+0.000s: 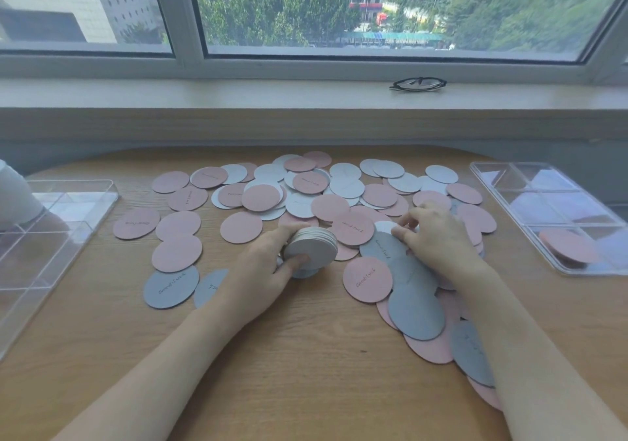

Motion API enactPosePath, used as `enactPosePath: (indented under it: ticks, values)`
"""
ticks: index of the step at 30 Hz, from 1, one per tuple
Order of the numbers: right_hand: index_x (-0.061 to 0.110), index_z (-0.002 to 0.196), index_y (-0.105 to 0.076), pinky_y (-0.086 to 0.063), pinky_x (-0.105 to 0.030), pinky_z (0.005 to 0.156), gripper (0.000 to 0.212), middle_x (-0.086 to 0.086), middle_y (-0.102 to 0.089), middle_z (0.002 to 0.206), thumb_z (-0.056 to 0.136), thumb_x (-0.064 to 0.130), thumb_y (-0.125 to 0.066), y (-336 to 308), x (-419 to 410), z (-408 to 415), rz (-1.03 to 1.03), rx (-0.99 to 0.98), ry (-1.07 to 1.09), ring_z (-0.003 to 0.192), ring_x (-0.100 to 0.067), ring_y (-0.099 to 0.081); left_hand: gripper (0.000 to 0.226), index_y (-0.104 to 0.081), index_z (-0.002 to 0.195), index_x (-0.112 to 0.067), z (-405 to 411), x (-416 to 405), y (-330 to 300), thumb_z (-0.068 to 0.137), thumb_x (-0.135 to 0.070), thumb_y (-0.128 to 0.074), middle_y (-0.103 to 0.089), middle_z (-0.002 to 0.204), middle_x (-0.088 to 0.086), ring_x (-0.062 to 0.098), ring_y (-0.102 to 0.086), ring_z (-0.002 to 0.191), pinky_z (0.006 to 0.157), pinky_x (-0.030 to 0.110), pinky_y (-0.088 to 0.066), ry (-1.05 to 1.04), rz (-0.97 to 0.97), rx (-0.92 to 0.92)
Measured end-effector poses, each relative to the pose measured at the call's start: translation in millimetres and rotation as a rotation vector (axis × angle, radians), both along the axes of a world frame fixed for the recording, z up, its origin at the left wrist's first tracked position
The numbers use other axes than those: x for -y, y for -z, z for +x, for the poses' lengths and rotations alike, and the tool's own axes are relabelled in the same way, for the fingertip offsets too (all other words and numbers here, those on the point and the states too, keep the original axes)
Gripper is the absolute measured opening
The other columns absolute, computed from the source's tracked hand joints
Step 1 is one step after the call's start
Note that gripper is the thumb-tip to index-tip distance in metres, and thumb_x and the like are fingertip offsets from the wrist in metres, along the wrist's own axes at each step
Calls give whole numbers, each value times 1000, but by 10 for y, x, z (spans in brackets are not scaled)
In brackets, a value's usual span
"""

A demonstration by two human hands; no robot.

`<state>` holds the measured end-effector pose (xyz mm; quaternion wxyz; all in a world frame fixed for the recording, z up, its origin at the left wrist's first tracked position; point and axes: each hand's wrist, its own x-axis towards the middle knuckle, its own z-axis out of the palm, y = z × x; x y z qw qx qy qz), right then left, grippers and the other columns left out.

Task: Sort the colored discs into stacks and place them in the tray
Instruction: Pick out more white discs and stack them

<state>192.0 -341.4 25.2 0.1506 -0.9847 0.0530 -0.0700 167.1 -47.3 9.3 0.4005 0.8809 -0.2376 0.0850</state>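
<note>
Pink, white and grey paper discs [306,192] lie scattered and overlapping across the wooden table [306,355]. My left hand [268,267] grips a stack of white discs [311,245], held on edge just above the table at the centre. To its right, my right hand [431,236] pinches the edge of a single white disc [385,227] lying among the pink ones. A clear divided tray [550,196] at the right holds a few pink discs [567,247] in its near compartment. A second clear tray [78,216] stands at the left.
Grey discs [171,286] lie near my left forearm and under my right wrist. A pair of glasses [418,84] rests on the window sill behind the table. A white object [13,192] sits at the far left edge.
</note>
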Motion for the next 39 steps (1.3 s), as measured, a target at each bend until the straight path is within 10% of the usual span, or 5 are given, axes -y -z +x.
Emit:
enactPosePath:
  ticks: [17, 28, 39]
  values:
    - [20, 94, -66, -47, -16, 64, 9, 2, -72, 87, 89, 16, -72, -150, -365, -182, 808, 131, -224, 75, -5, -65, 31, -63, 120, -26, -35, -9, -27, 91, -17, -71, -64, 96, -21, -4, -56, 82, 71, 10, -38, 53, -66, -9]
    - [13, 95, -64, -57, -36, 73, 11, -9, -69, 93, 91, 3, -68, -181, -459, -236, 1124, 324, -258, 82, -25, -68, 27, -65, 113, -18, -74, -1, -52, 87, -23, -68, -68, 94, -8, 10, -56, 80, 66, 30, -47, 139, -145, 32]
    - [22, 101, -72, -51, -37, 80, 12, 2, -74, 86, 93, 14, -68, -140, -608, -316, 838, 72, -476, 80, -8, -65, 62, -48, 142, -31, -27, 10, 8, 87, -22, -76, -64, 86, -14, 10, -55, 78, 74, 15, -44, 18, -51, -4]
